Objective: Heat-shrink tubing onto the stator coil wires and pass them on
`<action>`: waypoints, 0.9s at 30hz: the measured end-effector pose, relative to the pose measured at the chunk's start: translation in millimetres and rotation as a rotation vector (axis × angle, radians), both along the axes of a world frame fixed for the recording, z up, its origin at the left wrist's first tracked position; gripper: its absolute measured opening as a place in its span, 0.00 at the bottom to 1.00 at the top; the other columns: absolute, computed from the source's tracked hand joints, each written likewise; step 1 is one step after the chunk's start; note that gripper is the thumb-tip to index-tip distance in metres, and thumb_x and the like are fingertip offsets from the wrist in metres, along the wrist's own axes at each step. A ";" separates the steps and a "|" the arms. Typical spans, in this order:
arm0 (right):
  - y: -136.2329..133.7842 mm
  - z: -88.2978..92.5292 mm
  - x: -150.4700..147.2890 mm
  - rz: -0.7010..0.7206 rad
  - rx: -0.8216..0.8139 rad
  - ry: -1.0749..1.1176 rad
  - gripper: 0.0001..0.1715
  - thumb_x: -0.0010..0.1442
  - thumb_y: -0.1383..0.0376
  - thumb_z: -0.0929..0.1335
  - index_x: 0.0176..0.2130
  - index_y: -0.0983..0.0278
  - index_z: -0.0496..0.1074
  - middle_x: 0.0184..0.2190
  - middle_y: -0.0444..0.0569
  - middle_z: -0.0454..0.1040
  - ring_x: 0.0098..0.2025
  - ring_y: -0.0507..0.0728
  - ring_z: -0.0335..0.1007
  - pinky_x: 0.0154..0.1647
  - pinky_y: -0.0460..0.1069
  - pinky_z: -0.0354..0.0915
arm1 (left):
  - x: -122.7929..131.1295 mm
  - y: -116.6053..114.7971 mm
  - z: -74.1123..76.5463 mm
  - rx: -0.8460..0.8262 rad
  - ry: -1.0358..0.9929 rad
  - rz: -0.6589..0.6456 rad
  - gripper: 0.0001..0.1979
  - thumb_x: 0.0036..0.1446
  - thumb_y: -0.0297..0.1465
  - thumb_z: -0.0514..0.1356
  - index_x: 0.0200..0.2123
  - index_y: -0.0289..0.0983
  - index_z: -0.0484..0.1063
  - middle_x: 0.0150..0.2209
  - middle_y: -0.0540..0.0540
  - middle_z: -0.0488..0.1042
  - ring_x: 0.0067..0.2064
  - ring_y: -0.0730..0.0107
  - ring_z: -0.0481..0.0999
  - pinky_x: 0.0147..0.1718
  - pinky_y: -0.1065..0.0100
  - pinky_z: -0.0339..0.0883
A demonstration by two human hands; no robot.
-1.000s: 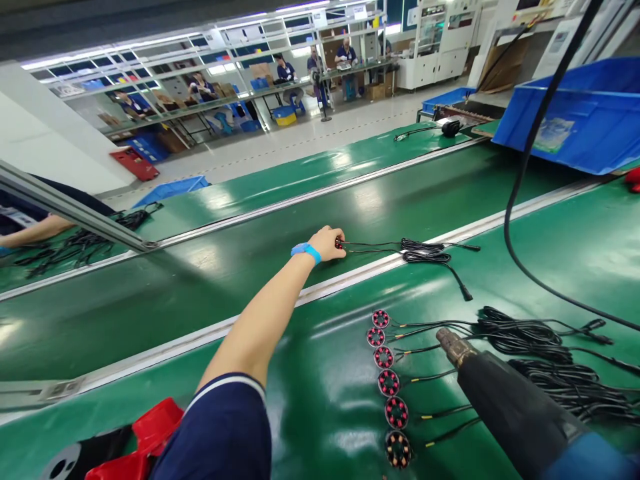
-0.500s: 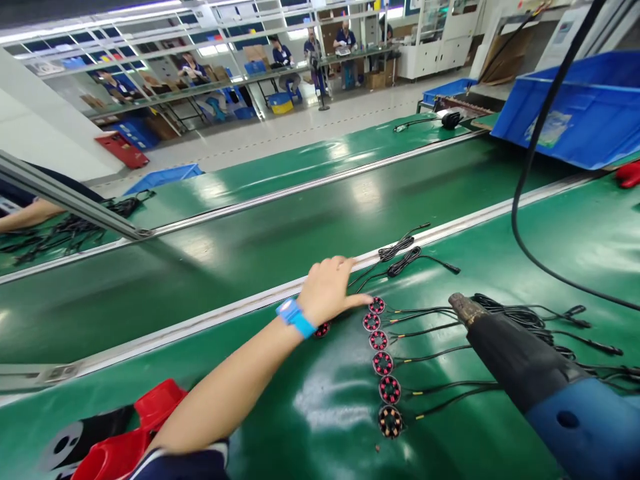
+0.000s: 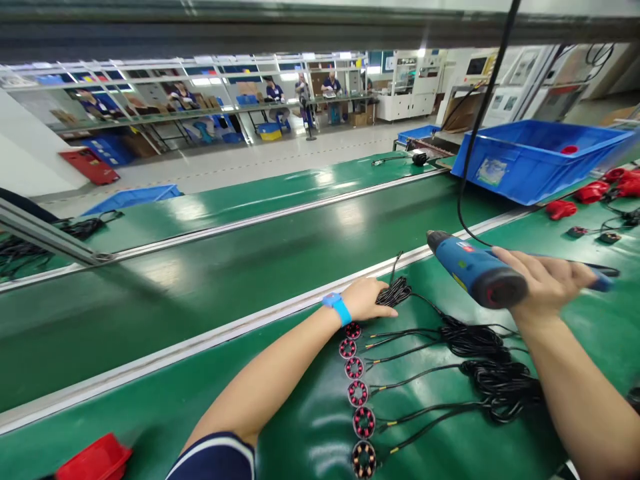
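Observation:
My left hand [image 3: 367, 301], with a blue wristband, rests closed on a coiled black cable bundle [image 3: 396, 292] at the near edge of the green bench [image 3: 310, 427]. Just below it a row of several round red-and-black wound coils [image 3: 357, 392] lies in a line, each with a black lead running right to tangled cable bundles [image 3: 493, 373]. My right hand [image 3: 543, 285] grips a blue heat gun [image 3: 475, 270], held sideways above the cables, its black cord [image 3: 475, 133] rising to the top of the view.
A dark green conveyor belt [image 3: 225, 267] runs across beyond the bench. A blue bin [image 3: 530, 167] stands at the right with red parts [image 3: 590, 193] beside it. A red piece [image 3: 95, 460] lies at the lower left. Other people sit at distant benches.
My left hand drew the cable and its coil off the belt onto the bench, adding it to the row. My right hand lifted and turned the heat gun sideways.

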State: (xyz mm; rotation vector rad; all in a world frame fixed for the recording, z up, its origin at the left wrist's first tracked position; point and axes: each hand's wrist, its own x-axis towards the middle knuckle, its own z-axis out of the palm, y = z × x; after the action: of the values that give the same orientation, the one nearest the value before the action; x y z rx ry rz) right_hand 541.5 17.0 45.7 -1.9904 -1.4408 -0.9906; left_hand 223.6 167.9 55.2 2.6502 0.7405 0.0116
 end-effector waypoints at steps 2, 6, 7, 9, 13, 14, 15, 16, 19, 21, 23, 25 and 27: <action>31.4 1.4 3.2 -0.035 -0.077 -0.028 0.26 0.76 0.59 0.53 0.50 0.59 0.77 0.40 0.51 0.77 0.41 0.62 0.65 0.49 0.61 0.43 | -20.5 -12.8 11.4 -0.006 -0.088 0.017 0.35 0.56 0.49 0.67 0.60 0.36 0.67 0.57 0.41 0.73 0.57 0.56 0.72 0.56 0.61 0.66; 58.7 -7.7 6.4 0.024 -0.259 -0.029 0.25 0.76 0.64 0.52 0.55 0.61 0.73 0.48 0.52 0.75 0.49 0.64 0.63 0.48 0.60 0.45 | -80.9 -33.3 26.5 -0.010 -0.385 0.172 0.27 0.60 0.46 0.64 0.58 0.42 0.68 0.55 0.45 0.74 0.56 0.57 0.72 0.56 0.57 0.65; 57.9 -13.1 7.0 0.055 -0.320 -0.029 0.25 0.76 0.65 0.52 0.57 0.61 0.71 0.49 0.53 0.74 0.51 0.64 0.62 0.48 0.60 0.46 | -97.1 -37.3 27.9 0.016 -0.428 0.230 0.24 0.61 0.46 0.63 0.57 0.43 0.69 0.53 0.45 0.74 0.55 0.57 0.72 0.55 0.56 0.66; 52.7 -25.5 9.5 0.116 -0.445 -0.021 0.25 0.72 0.66 0.54 0.61 0.63 0.67 0.51 0.55 0.72 0.53 0.65 0.61 0.48 0.60 0.49 | -126.0 -45.4 28.0 0.062 -0.499 0.355 0.20 0.62 0.44 0.62 0.54 0.43 0.70 0.50 0.46 0.75 0.52 0.58 0.73 0.52 0.57 0.66; 47.0 -45.5 23.3 0.155 -0.624 0.048 0.29 0.65 0.63 0.58 0.63 0.64 0.64 0.52 0.58 0.70 0.51 0.67 0.62 0.45 0.59 0.54 | -160.2 -70.2 20.8 0.105 -0.577 0.497 0.13 0.63 0.40 0.62 0.49 0.43 0.73 0.48 0.47 0.76 0.50 0.62 0.75 0.51 0.60 0.66; 47.4 -47.7 27.7 0.156 -0.654 0.066 0.30 0.64 0.62 0.59 0.63 0.64 0.64 0.52 0.58 0.70 0.51 0.67 0.62 0.44 0.58 0.55 | -163.6 -78.3 18.4 0.111 -0.576 0.495 0.12 0.64 0.39 0.62 0.49 0.43 0.73 0.48 0.47 0.76 0.50 0.62 0.75 0.51 0.60 0.67; 48.1 -48.7 31.7 0.156 -0.680 0.083 0.30 0.63 0.61 0.61 0.63 0.62 0.64 0.51 0.58 0.70 0.50 0.67 0.62 0.43 0.57 0.56 | -165.4 -86.8 15.8 0.121 -0.575 0.481 0.12 0.64 0.38 0.62 0.49 0.43 0.73 0.47 0.47 0.76 0.49 0.62 0.75 0.50 0.60 0.67; 49.1 -48.7 35.3 0.152 -0.701 0.097 0.30 0.63 0.59 0.63 0.63 0.61 0.65 0.49 0.57 0.71 0.49 0.66 0.62 0.41 0.56 0.55 | -165.9 -95.5 13.2 0.131 -0.574 0.459 0.12 0.64 0.38 0.62 0.49 0.43 0.73 0.47 0.47 0.76 0.48 0.62 0.75 0.48 0.60 0.68; 52.5 -45.3 42.4 0.114 -0.734 0.124 0.31 0.61 0.55 0.71 0.61 0.59 0.69 0.42 0.55 0.72 0.44 0.64 0.62 0.38 0.54 0.52 | -162.5 -121.2 3.8 0.163 -0.599 0.380 0.10 0.64 0.37 0.61 0.48 0.43 0.72 0.43 0.47 0.77 0.46 0.62 0.75 0.46 0.60 0.68; 54.5 -41.6 44.2 0.089 -0.737 0.131 0.34 0.59 0.53 0.74 0.61 0.59 0.70 0.38 0.55 0.72 0.43 0.64 0.61 0.39 0.55 0.50 | -158.7 -138.1 -4.6 0.164 -0.628 0.315 0.10 0.64 0.36 0.61 0.48 0.42 0.72 0.42 0.47 0.77 0.45 0.63 0.75 0.46 0.60 0.67; 53.0 -35.0 41.7 0.083 -0.735 0.130 0.37 0.57 0.54 0.77 0.61 0.59 0.70 0.39 0.56 0.73 0.46 0.65 0.60 0.41 0.57 0.50 | -155.5 -154.9 -14.9 0.147 -0.643 0.231 0.11 0.64 0.37 0.62 0.49 0.41 0.71 0.41 0.47 0.77 0.43 0.64 0.75 0.44 0.61 0.66; 42.9 -22.6 29.1 0.077 -0.710 0.120 0.41 0.55 0.54 0.78 0.63 0.61 0.68 0.46 0.59 0.72 0.53 0.68 0.58 0.47 0.59 0.51 | -153.5 -170.6 -25.9 0.136 -0.627 0.136 0.11 0.65 0.38 0.61 0.48 0.40 0.71 0.40 0.47 0.76 0.41 0.65 0.74 0.41 0.63 0.66; 19.9 -4.5 0.1 0.108 -0.583 0.118 0.42 0.58 0.54 0.77 0.65 0.64 0.65 0.55 0.64 0.66 0.59 0.71 0.53 0.53 0.63 0.49 | -152.4 -183.1 -35.8 0.136 -0.562 0.044 0.08 0.67 0.36 0.59 0.46 0.40 0.72 0.39 0.46 0.75 0.39 0.66 0.72 0.38 0.64 0.65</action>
State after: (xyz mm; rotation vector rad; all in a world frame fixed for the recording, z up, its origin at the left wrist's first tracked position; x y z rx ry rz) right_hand 541.5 36.9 41.2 -2.2773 -1.8989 -0.4191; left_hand 71.3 -15.2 19.4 2.5547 0.6160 0.8063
